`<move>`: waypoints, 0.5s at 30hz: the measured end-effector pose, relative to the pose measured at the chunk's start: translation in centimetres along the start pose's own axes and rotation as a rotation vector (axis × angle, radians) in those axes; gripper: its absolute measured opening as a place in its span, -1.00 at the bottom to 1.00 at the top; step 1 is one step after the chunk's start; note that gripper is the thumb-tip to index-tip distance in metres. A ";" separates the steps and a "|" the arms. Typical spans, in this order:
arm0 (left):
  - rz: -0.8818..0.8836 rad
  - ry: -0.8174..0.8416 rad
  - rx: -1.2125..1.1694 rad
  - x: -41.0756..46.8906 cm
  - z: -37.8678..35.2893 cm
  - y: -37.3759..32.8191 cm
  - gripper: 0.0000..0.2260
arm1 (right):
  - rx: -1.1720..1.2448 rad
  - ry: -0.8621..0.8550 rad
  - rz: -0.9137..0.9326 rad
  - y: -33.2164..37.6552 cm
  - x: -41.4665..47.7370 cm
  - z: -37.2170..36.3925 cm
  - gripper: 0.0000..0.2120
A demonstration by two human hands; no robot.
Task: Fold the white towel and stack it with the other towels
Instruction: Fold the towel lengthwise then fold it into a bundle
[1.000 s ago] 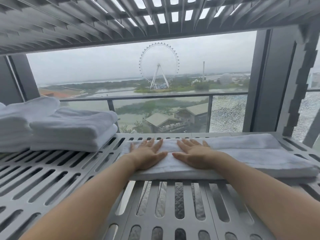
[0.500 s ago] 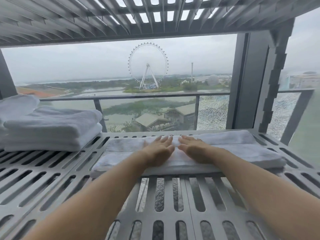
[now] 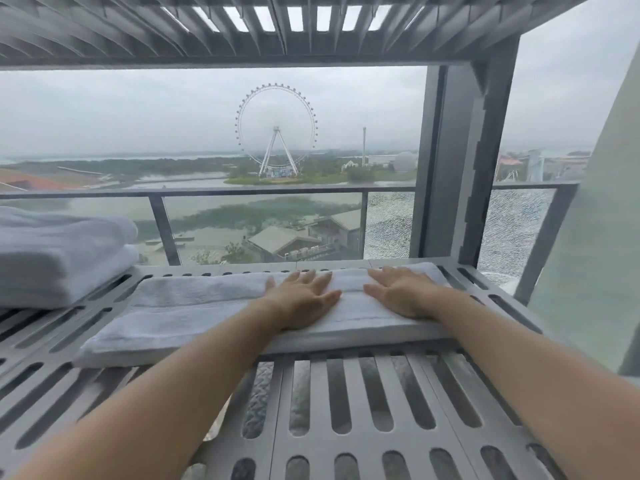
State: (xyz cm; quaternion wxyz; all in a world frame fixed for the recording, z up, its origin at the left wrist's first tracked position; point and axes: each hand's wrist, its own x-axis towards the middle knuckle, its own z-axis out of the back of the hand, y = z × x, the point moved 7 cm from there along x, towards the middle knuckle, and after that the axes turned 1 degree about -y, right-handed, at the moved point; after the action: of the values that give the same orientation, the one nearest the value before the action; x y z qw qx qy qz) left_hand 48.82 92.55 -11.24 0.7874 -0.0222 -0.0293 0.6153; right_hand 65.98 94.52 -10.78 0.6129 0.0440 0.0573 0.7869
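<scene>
The white towel (image 3: 180, 306) lies folded into a long flat strip across the grey slotted shelf (image 3: 346, 410). My left hand (image 3: 304, 299) presses flat on the strip's middle, fingers straight. A hand's width to its right, my right hand (image 3: 401, 292) lies flat on the strip near its right end, fingers spread. A stack of folded white towels (image 3: 59, 258) sits at the shelf's far left, apart from the strip.
A slatted upper shelf (image 3: 277, 29) hangs close overhead. A grey upright post (image 3: 460, 161) stands at the back right. Behind the shelf is a window with a railing (image 3: 207, 192). Bare slotted shelf lies in front of the towel.
My hands have slid rightward along the towel and moved slightly apart; the right hand is now near the right end. The view has swung right, so the stack sits further left.
</scene>
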 end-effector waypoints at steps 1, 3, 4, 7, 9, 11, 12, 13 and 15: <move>0.011 0.007 -0.007 0.1 -0.3 0.4 -0.44 | -0.010 -0.007 -0.012 -1.0 0.0 0.0 -0.43; 0.014 0.015 -0.002 0.3 -0.4 0.6 -0.44 | -0.011 -0.008 -0.009 -1.7 -0.1 -0.3 -0.42; 0.013 0.019 0.000 0.3 -0.3 0.6 -0.44 | -0.005 -0.009 -0.012 -1.7 0.0 -0.4 -0.42; 0.009 -0.013 -0.018 0.4 -0.1 0.6 -0.45 | 0.022 -0.033 -0.026 -1.7 0.2 -0.4 -0.44; 0.009 -0.044 -0.022 0.3 -0.1 0.7 -0.47 | 0.041 -0.046 -0.024 -1.7 0.3 -0.4 -0.46; 0.011 -0.023 0.003 0.3 -0.2 0.7 -0.46 | 0.039 -0.042 -0.017 -1.7 0.2 -0.4 -0.46; 0.011 -0.013 0.010 0.2 -0.2 0.7 -0.46 | 0.034 -0.038 -0.013 -1.7 0.2 -0.4 -0.46; 0.008 -0.016 0.004 0.2 -0.2 0.7 -0.46 | 0.032 -0.035 -0.010 -1.7 0.2 -0.5 -0.45; 0.007 -0.058 -0.043 -0.1 0.2 0.7 -0.47 | 0.033 -0.033 -0.005 -1.8 0.2 -0.5 -0.45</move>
State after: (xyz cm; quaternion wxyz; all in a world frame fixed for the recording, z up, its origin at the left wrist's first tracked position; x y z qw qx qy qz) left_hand 48.07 92.61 -11.12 0.7834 -0.0216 -0.0653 0.6177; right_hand 67.58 95.11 -11.48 0.6149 0.0669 0.0601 0.7835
